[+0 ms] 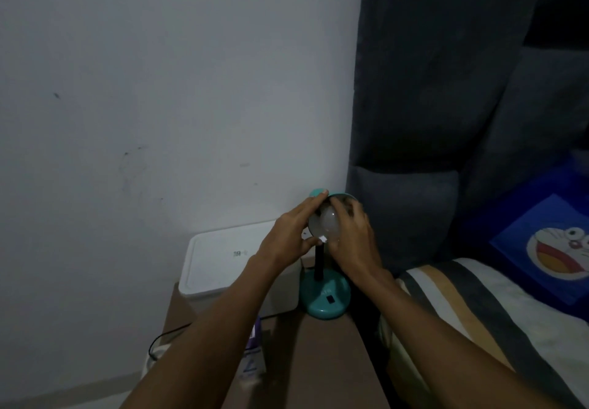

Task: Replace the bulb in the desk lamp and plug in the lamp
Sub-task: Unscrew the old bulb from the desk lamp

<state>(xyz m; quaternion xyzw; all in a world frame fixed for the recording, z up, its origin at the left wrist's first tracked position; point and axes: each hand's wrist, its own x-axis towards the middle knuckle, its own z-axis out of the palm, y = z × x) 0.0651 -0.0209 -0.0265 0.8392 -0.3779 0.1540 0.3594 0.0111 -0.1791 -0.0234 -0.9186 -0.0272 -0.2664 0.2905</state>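
Note:
A teal desk lamp stands on a brown bedside table [318, 361], its round base [325, 300] near the table's back right corner and a black stem [318, 262] rising from it. The teal shade [318, 193] is tilted toward me. My left hand [287, 236] grips the shade's left rim, thumb below and fingers over the top. A pale round bulb [328, 220] sits inside the shade. My right hand [353, 236] wraps around the bulb from the right. The socket is hidden behind the hands.
A white lidded box [223, 262] sits on the table left of the lamp. A small purple and white carton [253, 361] lies under my left forearm. A black cord [165, 338] hangs off the table's left side. A grey headboard [430, 89] and a bed with a striped pillow [478, 313] stand to the right.

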